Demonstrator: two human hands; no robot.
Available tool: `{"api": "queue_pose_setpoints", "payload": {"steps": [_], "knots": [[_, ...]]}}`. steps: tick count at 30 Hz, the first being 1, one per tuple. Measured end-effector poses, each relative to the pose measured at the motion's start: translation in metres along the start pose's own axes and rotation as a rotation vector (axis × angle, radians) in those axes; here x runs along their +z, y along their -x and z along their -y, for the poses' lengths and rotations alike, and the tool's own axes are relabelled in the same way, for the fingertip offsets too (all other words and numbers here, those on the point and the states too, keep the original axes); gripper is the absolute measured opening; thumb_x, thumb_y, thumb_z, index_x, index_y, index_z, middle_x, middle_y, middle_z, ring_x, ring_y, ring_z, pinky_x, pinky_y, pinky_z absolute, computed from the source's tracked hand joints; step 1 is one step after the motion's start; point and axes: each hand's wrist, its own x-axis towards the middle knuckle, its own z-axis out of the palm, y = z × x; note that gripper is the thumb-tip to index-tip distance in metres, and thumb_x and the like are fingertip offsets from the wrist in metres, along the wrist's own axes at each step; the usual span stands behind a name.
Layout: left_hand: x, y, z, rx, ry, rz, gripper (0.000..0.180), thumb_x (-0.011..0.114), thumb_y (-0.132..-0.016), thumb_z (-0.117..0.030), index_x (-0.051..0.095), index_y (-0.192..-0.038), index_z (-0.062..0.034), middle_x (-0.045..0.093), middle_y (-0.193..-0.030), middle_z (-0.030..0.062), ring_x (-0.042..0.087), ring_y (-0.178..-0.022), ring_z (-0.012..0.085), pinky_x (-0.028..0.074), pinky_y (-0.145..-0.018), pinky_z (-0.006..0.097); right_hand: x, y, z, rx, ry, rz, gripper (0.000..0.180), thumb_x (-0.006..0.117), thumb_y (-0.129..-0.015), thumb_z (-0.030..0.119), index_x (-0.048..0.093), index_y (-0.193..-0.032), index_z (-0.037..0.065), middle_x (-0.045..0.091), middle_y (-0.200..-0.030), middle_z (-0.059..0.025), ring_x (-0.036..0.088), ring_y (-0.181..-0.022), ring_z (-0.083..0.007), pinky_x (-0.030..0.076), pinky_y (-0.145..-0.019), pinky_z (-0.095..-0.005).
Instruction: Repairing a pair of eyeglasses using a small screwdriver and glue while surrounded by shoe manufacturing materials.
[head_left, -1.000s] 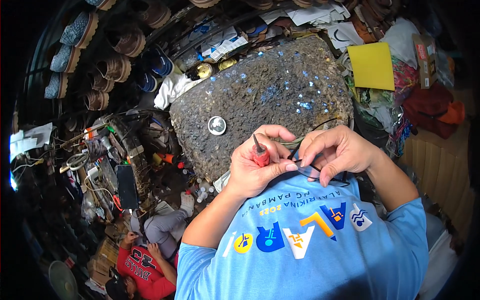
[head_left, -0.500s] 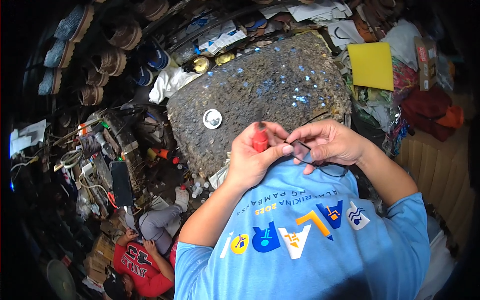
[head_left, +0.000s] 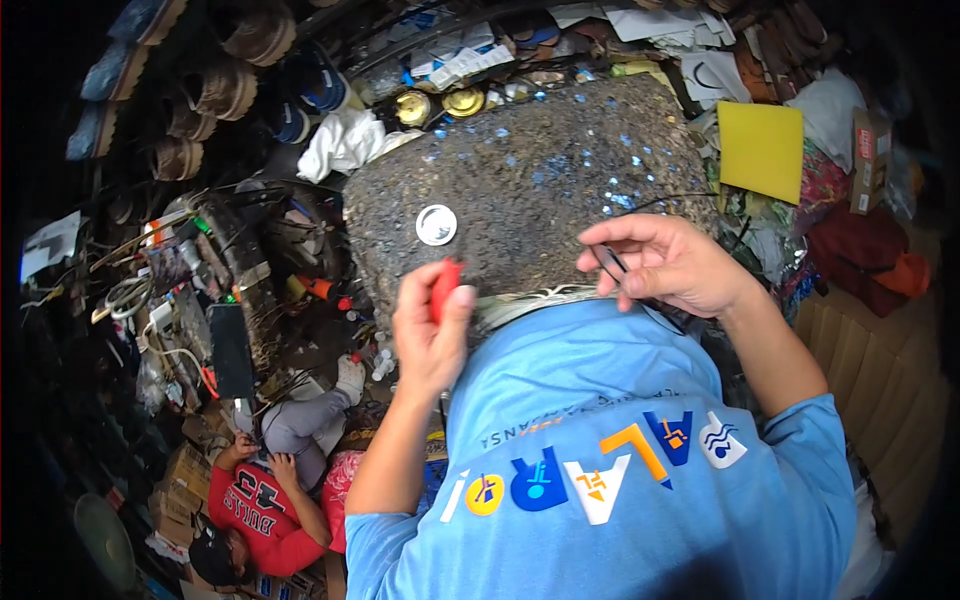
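My left hand (head_left: 430, 325) is closed round a red-handled tool (head_left: 446, 288); its working end cannot be made out, so its exact kind is unclear. My right hand (head_left: 675, 265) grips a pair of dark-framed eyeglasses (head_left: 612, 264) between thumb and fingers, just above my blue shirt. One lens shows nearly edge-on, and the rest of the frame is partly hidden by the hand. Beyond both hands is a wide, rough dark work surface (head_left: 500, 190) speckled with blue and white bits. A small round white dish with a shiny centre (head_left: 436, 225) rests on it, beyond my left hand.
Shoes (head_left: 225, 90) line the far left. A white cloth (head_left: 345, 145) and yellow tins (head_left: 463, 102) edge the surface. A yellow sheet (head_left: 761, 152) lies at right. Tools and a dark phone (head_left: 232, 350) clutter the left, above a seated person in red (head_left: 265, 515).
My left hand has moved left and away from the eyeglasses, carrying the red-handled tool. My right hand keeps the glasses, now turned more edge-on. The view has shifted slightly.
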Motion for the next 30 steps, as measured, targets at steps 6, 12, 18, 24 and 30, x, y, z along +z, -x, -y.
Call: {"api": "queue_pose_setpoints", "payload": {"steps": [6,12,18,24,30], "knots": [[-0.029,0.016,0.008,0.060,-0.134,0.035,0.033,0.060,-0.093,-0.012,0.054,-0.122,0.0024,0.055,-0.106,0.0043,0.050,-0.095,0.0122,0.040,-0.089,0.025,0.001,-0.011,-0.014,-0.025,0.065,-0.122,0.049,0.065,-0.091,0.006,0.049,-0.137,0.001,0.059,-0.112,-0.0050,0.058,-0.089,-0.0071,0.052,-0.075,-0.0231],[-0.019,0.021,0.013,0.133,0.171,-0.266,0.039,0.074,-0.082,-0.003,0.056,-0.116,0.0020,0.062,-0.105,0.0077,0.061,-0.091,0.0132,0.049,-0.083,0.024,-0.002,-0.012,-0.023,0.004,0.094,-0.184,0.050,0.061,-0.093,0.009,0.046,-0.140,0.002,0.060,-0.115,-0.0065,0.057,-0.088,-0.0069,0.051,-0.074,-0.0228],[-0.018,0.008,0.012,0.151,0.710,-0.283,0.039,0.073,-0.083,-0.010,0.053,-0.115,0.0001,0.063,-0.099,0.0143,0.058,-0.080,0.0178,0.049,-0.071,0.034,0.006,-0.011,-0.025,0.022,-0.016,-0.200,0.049,0.061,-0.093,0.009,0.047,-0.139,0.000,0.060,-0.115,-0.0072,0.057,-0.091,-0.0078,0.050,-0.076,-0.0231],[-0.018,-0.003,0.014,0.108,0.758,-0.372,0.032,0.068,-0.089,-0.017,0.056,-0.113,0.0011,0.065,-0.086,0.0117,0.059,-0.067,0.0143,0.050,-0.062,0.031,0.006,-0.017,-0.030,0.008,0.054,-0.197,0.051,0.061,-0.093,0.011,0.045,-0.140,-0.001,0.061,-0.112,-0.0048,0.057,-0.088,-0.0067,0.049,-0.074,-0.0215],[-0.005,-0.012,0.018,0.121,0.384,-0.639,0.021,0.064,-0.093,-0.017,0.060,-0.100,0.0023,0.068,-0.082,0.0132,0.063,-0.060,0.0137,0.050,-0.049,0.022,0.009,-0.021,-0.025,0.056,0.024,-0.231,0.051,0.061,-0.093,0.011,0.045,-0.139,-0.003,0.060,-0.105,-0.0028,0.056,-0.083,-0.0065,0.050,-0.069,-0.0202]]}}
